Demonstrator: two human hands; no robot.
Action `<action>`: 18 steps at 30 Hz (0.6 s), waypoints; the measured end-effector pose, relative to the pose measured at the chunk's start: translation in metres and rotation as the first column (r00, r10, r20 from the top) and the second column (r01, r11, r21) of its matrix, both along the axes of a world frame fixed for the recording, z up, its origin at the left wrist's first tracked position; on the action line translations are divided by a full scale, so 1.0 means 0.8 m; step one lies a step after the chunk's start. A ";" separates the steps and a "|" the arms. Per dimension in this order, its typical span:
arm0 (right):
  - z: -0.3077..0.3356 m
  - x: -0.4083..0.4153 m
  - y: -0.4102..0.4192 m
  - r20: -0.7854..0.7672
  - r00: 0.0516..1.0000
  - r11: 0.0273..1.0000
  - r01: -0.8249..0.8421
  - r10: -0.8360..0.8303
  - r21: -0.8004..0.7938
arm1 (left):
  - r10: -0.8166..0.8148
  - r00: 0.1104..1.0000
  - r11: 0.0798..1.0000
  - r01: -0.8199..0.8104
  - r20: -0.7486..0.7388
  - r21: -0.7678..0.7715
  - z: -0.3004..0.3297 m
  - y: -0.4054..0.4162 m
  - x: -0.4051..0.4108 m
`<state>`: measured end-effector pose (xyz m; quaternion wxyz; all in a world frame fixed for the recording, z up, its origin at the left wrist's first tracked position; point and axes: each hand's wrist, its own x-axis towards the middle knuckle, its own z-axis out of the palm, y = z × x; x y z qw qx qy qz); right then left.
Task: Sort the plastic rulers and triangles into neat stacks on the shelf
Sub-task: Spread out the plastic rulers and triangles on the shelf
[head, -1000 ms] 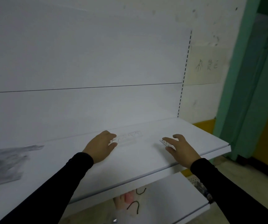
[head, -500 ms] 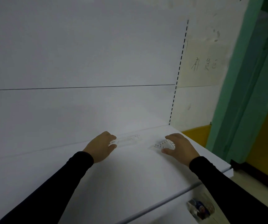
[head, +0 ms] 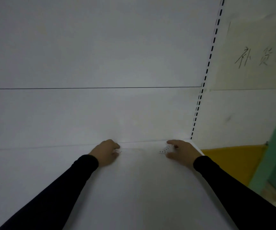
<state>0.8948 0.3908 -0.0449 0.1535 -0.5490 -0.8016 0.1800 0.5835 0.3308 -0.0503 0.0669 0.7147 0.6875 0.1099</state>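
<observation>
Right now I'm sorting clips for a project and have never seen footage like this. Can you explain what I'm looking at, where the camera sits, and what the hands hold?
There is no machine here: a person in black sleeves works bare-handed. The single picture comes from a wide-angle camera worn on their head, looking forward and down, so both arms reach in from the bottom. The left hand and right hand rest at the back of a white shelf, beside its back panel. The right hand's fingers curl round a clear plastic ruler piece with printed marks. The left hand seems to grip another clear ruler, which is too faint to tell more. A handwritten paper sign hangs on the wall to the right.
</observation>
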 end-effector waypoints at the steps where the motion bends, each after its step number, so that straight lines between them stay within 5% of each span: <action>1: 0.000 0.000 0.007 0.014 1.000 1.000 -0.025 0.025 -0.004 | 0.022 1.000 1.000 -0.022 0.002 -0.002 0.000 0.002 0.003; 8: -0.009 0.006 0.037 0.002 0.997 0.994 -0.076 0.077 -0.074 | 0.146 0.989 0.986 -0.146 0.003 0.077 -0.011 0.002 0.009; 18: -0.040 0.015 0.045 0.007 0.999 0.994 0.053 -0.054 0.090 | 0.225 0.970 0.964 -0.235 0.090 0.126 -0.024 -0.012 0.000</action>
